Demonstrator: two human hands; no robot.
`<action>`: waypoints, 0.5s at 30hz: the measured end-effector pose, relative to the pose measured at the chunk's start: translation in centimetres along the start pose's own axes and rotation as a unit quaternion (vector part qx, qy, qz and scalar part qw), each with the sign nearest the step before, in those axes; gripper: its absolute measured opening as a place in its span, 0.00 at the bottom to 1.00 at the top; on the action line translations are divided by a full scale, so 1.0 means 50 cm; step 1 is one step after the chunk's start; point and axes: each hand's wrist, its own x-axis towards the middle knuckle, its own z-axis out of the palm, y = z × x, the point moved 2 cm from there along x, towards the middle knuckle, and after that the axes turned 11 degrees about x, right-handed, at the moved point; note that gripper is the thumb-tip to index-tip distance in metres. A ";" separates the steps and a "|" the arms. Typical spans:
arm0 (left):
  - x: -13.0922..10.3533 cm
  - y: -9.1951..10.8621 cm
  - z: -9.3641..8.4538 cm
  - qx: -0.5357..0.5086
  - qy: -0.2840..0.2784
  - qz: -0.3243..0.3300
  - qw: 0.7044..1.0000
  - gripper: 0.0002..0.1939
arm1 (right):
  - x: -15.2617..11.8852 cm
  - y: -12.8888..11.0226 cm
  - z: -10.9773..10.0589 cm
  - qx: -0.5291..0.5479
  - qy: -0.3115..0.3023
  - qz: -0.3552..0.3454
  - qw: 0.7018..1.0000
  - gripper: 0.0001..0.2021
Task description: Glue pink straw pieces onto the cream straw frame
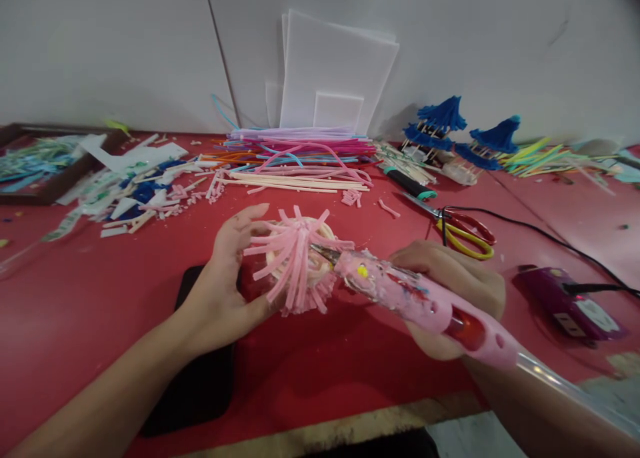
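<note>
Red felt-like covering [90, 298] stretches over the whole work table, which runs back to a plain white wall where several white foam sheets [333, 71] lean upright. Near the front middle, the left hand [225, 291] is curled around a round pale form bristling with short pink straw pieces [295, 265], thumb on the near side and fingers over the top and far side, holding it just above the table. The right hand [450, 285] is wrapped closed around a pink pen-shaped hot glue gun [425, 305], whose metal tip rests against the straw ball's right side, close to the left fingertips. That closeness looks like the main hazard: a slip of the nozzle, or a squeeze giving too much glue, could burn the fingers steadying the ball or melt the thin straws. Glue might also string across the pink fringe and mat neighbouring pieces together. A clear glue stick [565, 385] juts from the gun's rear toward the table edge, and a black cable [550, 238] runs to a purple power strip [570, 305] just right of the hand; a snag on it could jerk things sideways. A black flat mat [200, 378] lies under the left wrist. Further back lie red-and-yellow-handled scissors [460, 231], a bundle of long coloured straws [300, 155], white and blue paper scraps [135, 185], and two blue fringed straw pagoda models [450, 135], all well apart from the hands.
</note>
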 end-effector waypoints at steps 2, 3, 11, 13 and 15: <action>0.000 -0.003 0.002 -0.005 -0.001 -0.004 1.000 0.40 | 0.001 -0.003 0.000 -0.001 0.005 0.011 1.000 0.04; 0.000 -0.005 0.003 -0.006 -0.002 -0.006 1.000 0.40 | 0.002 -0.004 0.000 -0.002 0.006 0.016 1.000 0.04; -0.004 -0.005 0.008 -0.015 -0.003 -0.011 1.000 0.39 | 0.001 -0.005 0.002 -0.001 -0.003 0.023 1.000 0.03; -0.004 -0.004 0.008 -0.006 0.000 -0.009 1.000 0.39 | -0.001 -0.004 0.004 -0.006 0.014 0.026 1.000 0.03; -0.005 -0.004 0.009 -0.001 0.003 -0.002 1.000 0.39 | -0.002 -0.004 0.004 -0.006 0.030 0.025 0.999 0.02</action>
